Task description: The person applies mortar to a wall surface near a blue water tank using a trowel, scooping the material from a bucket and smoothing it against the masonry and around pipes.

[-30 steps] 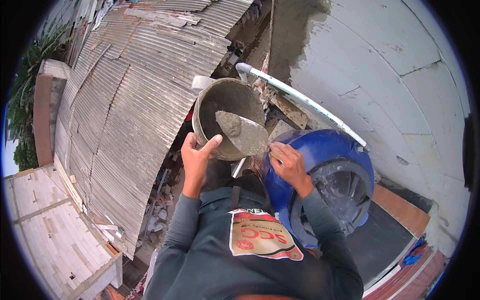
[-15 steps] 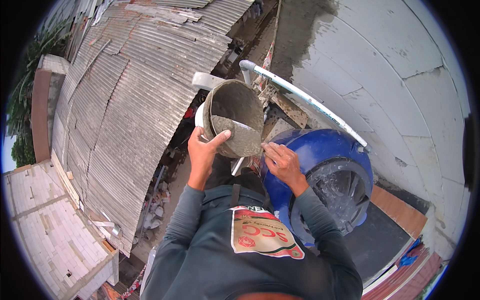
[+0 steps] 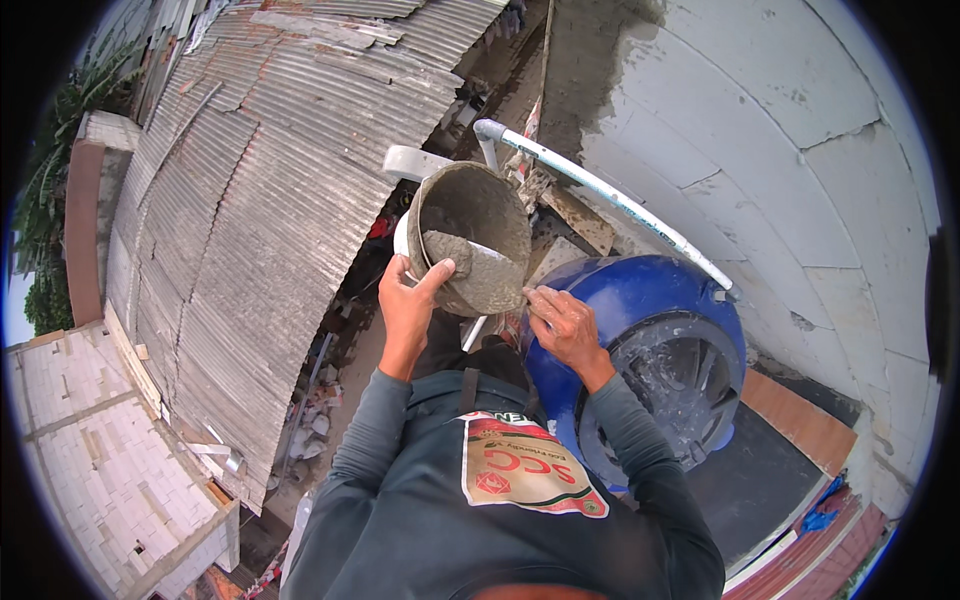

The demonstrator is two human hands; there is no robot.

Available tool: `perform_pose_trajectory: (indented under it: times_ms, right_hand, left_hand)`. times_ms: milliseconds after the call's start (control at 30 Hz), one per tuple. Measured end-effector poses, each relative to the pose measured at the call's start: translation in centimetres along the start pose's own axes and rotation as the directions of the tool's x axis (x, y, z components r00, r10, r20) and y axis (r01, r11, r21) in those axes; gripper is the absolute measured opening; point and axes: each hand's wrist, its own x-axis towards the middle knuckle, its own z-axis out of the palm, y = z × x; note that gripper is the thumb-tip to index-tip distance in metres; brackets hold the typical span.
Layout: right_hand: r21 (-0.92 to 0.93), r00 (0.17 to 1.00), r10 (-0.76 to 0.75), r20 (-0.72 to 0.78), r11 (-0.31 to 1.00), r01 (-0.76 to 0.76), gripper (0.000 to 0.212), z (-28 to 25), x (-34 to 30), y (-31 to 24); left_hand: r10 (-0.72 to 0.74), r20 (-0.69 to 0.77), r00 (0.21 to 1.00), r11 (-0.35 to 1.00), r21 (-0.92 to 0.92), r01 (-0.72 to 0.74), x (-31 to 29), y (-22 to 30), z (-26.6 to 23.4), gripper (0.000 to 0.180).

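Observation:
A mortar-caked bucket [image 3: 470, 205] is tilted in front of me, its mouth facing up toward me. Grey mortar [image 3: 447, 252] lies heaped inside it near the left rim. Across the near part of the mouth shows a flat, mortar-coated piece [image 3: 495, 282] with a pale edge; its kind is unclear. My left hand [image 3: 408, 300] grips the bucket's near left side, thumb over the rim by the mortar and fingers outside. My right hand [image 3: 565, 322] is closed, its thumb and forefinger pinched at the near right edge of the bucket. Its other fingers are curled.
A blue drum-shaped tank [image 3: 640, 290] with a dark round lid stands close on my right. A white pipe [image 3: 610, 195] slants above it beside a grey block wall [image 3: 760, 130]. Corrugated roofing [image 3: 260, 180] spreads to the left, with a gap holding rubble [image 3: 315, 420] below its edge.
Almost nothing differs. The bucket and both hands have shifted very slightly, with the same grips kept.

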Motion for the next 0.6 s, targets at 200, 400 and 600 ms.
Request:
perform_pose_trajectory:
  times_ms: [200,400,600]
  right_hand:
    - [0.043,0.999,0.016,0.033,0.999,-0.017,0.036,0.3,-0.8,0.4]
    - [0.109,0.997,0.049,0.054,0.992,-0.055,0.034,0.6,-1.4,0.5]
    - [0.105,0.998,0.060,0.022,0.993,-0.062,0.033,0.8,-1.7,0.8]
  left_hand:
    - [0.020,-0.032,0.999,0.997,0.080,-0.018,0.1,-0.8,-0.1,0.032]
    - [0.037,-0.032,0.999,0.997,0.066,-0.035,-0.3,-0.5,0.3,0.031]
    - [0.010,-0.039,0.999,0.998,0.055,-0.008,0.1,-1.4,0.0,0.028]
